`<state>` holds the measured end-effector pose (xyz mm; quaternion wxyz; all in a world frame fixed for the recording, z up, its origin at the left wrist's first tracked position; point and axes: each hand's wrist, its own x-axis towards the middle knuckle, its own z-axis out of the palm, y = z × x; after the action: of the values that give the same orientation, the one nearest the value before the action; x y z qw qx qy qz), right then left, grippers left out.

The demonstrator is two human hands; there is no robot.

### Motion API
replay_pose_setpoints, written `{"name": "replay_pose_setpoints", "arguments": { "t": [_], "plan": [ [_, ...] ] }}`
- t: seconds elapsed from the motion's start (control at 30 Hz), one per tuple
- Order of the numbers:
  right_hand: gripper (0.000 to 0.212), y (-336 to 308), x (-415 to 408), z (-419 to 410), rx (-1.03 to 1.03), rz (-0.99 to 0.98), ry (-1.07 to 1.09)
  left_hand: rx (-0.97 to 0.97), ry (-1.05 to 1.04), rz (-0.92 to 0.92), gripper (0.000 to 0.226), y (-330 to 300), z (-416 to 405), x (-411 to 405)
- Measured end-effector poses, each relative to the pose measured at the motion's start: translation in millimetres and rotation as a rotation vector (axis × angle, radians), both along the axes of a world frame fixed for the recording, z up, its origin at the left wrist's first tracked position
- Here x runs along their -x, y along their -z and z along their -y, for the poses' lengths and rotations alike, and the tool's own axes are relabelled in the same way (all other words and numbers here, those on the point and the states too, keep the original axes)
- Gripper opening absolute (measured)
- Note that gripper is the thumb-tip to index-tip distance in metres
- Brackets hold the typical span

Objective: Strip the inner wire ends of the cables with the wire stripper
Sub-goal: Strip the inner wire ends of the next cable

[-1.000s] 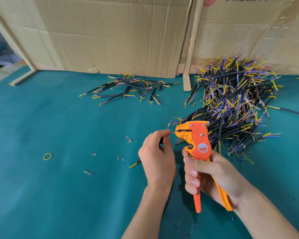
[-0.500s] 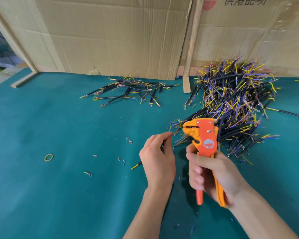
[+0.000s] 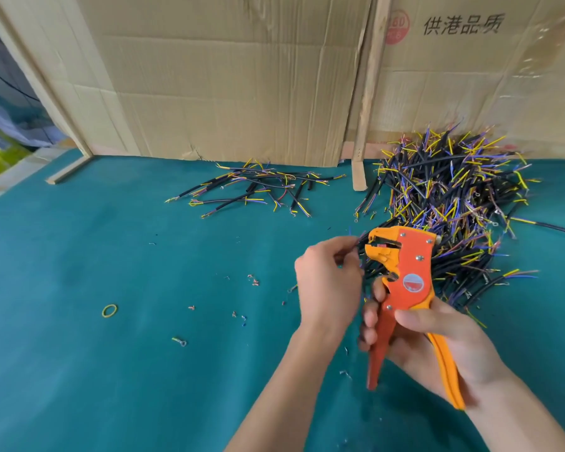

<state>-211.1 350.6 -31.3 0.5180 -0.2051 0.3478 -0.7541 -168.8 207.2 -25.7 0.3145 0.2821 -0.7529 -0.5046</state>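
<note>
My right hand [image 3: 428,340] grips the handles of an orange wire stripper [image 3: 405,275], held upright with its jaws pointing left. My left hand [image 3: 327,282] pinches a thin cable [image 3: 356,244] between thumb and fingers, its tip just left of the stripper's jaws. The cable is blurred and mostly hidden by the hand. A big heap of black cables [image 3: 450,203] with yellow, blue and purple inner wires lies behind the stripper. A smaller group of cables [image 3: 258,190] lies at the back middle.
The green mat [image 3: 95,370] carries small insulation scraps [image 3: 253,280], a yellow rubber band [image 3: 109,310] and a small ring terminal [image 3: 180,341]. Cardboard sheets [image 3: 225,76] stand along the back, with a wooden strip [image 3: 364,125] between them.
Both hands rose and shifted right toward the big heap. The stripper handles have spread apart, and the cable's yellow tail no longer shows below my left hand.
</note>
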Motion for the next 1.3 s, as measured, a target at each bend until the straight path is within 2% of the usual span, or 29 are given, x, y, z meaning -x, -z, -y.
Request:
{"name": "replay_pose_setpoints", "arguments": {
  "t": [0.07, 0.17, 0.23, 0.3, 0.4, 0.6, 0.7, 0.77, 0.9, 1.07, 1.17, 1.3],
  "plan": [
    [0.048, 0, 2, -3, 0.046, 0.017, 0.002, 0.002, 0.166, -0.018, 0.034, -19, 7, 26],
    [0.049, -4, 7, -5, 0.116, 0.083, 0.048, 0.015, 0.419, 0.084, 0.034, -32, 27, 59],
    [0.054, -4, 10, -6, 0.098, 0.107, 0.116, 0.210, 0.355, 0.200, 0.025, -29, 59, 67],
    [0.060, -3, 10, -4, 0.055, 0.110, 0.168, 0.419, 0.181, 0.318, 0.024, -22, 100, 66],
    [0.065, -1, 5, 1, 0.008, 0.118, 0.168, 0.545, -0.045, 0.440, 0.039, -14, 159, 53],
    [0.063, 2, -10, 14, -0.085, 0.099, 0.058, 0.766, 0.064, 0.844, 0.057, 6, 225, 34],
    [0.059, 6, -15, 20, -0.127, 0.094, 0.018, 0.807, 0.047, 0.881, 0.061, 9, 228, 39],
    [0.049, 8, -17, 23, -0.146, 0.092, -0.003, 0.815, 0.033, 0.912, 0.054, 8, 229, 45],
    [0.044, 13, -15, 25, -0.167, 0.095, -0.003, 0.827, -0.030, 0.885, 0.037, 9, 236, 51],
    [0.043, 16, -13, 27, -0.175, 0.084, 0.007, 0.939, -0.069, 0.785, 0.024, 9, 241, 49],
    [0.039, 16, -13, 27, -0.167, 0.064, -0.002, 1.018, -0.021, 0.628, 0.016, 0, 239, 45],
    [0.038, 16, -13, 26, -0.160, 0.029, -0.004, 0.856, 0.011, 0.331, 0.008, -24, 226, 46]
  ]
}}
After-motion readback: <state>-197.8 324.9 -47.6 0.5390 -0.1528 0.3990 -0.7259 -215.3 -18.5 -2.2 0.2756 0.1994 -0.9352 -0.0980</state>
